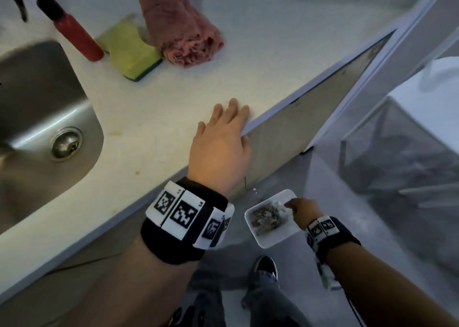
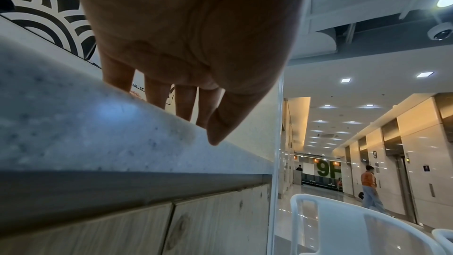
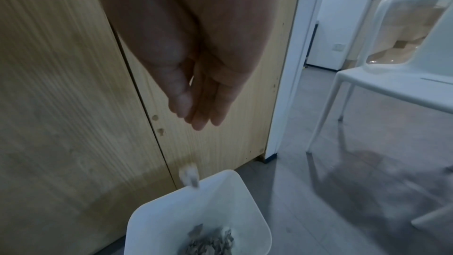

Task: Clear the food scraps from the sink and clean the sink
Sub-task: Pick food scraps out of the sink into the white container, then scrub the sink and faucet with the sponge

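Left grip (image 1: 221,142) flat on counter (image 1: 154,98) (sponge (image 1: 129,50) behind); right grip (image 3: 193,92) loose over bin (image 3: 171,207).

The pale speckled countertop (image 1: 154,108) carries a steel sink (image 1: 37,98) set into its left end. Behind the sink, side by side, lie a red-handled tool (image 1: 77,37), a yellow-green sponge (image 1: 130,53) and a bunched pink cloth (image 1: 178,26). The left hand (image 1: 221,142) rests flat at the counter's front edge. Down on the grey floor (image 1: 335,247) stands a white bin (image 1: 267,242) holding scraps (image 1: 264,218).
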Motion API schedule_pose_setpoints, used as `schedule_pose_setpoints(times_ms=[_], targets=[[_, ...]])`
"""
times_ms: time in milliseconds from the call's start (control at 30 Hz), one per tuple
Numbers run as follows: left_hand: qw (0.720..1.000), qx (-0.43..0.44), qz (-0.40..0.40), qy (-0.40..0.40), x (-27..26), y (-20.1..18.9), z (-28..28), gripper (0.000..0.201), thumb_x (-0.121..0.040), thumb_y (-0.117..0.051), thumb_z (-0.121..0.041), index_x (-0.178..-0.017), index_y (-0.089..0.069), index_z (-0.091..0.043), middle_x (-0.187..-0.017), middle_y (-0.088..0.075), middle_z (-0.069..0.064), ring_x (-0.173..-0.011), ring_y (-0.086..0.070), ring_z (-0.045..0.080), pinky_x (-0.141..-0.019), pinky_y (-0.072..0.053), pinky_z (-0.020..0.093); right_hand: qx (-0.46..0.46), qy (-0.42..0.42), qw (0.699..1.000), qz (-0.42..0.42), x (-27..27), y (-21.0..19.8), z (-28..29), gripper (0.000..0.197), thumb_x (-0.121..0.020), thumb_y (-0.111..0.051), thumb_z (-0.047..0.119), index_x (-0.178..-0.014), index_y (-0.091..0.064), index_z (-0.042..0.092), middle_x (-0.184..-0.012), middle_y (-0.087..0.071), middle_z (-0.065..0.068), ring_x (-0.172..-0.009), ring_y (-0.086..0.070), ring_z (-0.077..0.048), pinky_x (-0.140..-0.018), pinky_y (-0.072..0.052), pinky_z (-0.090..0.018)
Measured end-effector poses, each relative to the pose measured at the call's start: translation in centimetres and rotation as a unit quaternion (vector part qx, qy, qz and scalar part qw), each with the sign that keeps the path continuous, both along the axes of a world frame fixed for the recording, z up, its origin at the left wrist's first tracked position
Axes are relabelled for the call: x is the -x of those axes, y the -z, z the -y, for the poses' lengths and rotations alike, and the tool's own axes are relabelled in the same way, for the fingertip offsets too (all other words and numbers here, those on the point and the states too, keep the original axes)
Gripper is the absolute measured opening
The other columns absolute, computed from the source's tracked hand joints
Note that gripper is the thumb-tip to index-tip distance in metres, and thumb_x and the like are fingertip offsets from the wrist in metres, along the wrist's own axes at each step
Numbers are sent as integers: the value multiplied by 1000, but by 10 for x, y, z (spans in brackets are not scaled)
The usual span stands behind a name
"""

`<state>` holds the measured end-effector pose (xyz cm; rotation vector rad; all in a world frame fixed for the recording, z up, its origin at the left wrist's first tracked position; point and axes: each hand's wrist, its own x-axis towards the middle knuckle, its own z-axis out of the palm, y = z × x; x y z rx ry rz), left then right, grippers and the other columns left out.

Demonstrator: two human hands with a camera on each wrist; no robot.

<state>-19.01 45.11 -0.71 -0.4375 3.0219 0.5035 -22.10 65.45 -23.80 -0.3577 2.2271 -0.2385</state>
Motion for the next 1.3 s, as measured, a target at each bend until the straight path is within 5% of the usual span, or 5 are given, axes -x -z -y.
schedule_pose_setpoints(times_ms=[433,500,767,1100,1300], targets=[[1000,-16,-2,-12,-5,9,0,55,-97,-40,-19,-149,-23,-27,-159,-13,-8,-147,-7,16,-118,-11,39,76,94,993,-13,-4,-8,5,21,-88,-58,12,-104,-70,18,-111,-68,-6,-96,-65,-29,-88,-53,-38],[1000,-14,-1,-9,-5,8,2,54,-96,-41,-18,-148,-26,-26,-158,-17,-7,-146,-12,16,-117,-15,38,94,53,994,-26,-2,-23,12,22,-88,-58,11,-104,-70,17,-114,-68,-3,-101,-64,-24,-89,-49,-28],[996,-63,16,-57,-19,-28,16,33,-94,-44,-24,-124,-56,-29,-134,-53,-9,-119,-51,16,-97,-44,33,197,-75,975,-64,10,-155,71,22,-89,-59,20,-109,-68,19,-111,-68,-1,-98,-63,-17,-82,-45,-20],[980,-106,-4,-171,-67,-78,104,28,-92,-47,-32,-118,-59,-35,-127,-57,-12,-114,-55,12,-95,-46,32,291,-185,929,-135,30,-306,170,9,-85,-66,25,-93,-70,24,-84,-64,8,-66,-51,4,-60,-37,-8],[961,-150,-46,-226,-99,-90,181,26,-90,-49,-33,-113,-60,-37,-114,-64,-14,-106,-59,10,-93,-48,32,324,-151,914,-193,42,-327,266,16,-84,-65,23,-100,-68,23,-101,-62,6,-79,-56,-8,-74,-39,-21]])
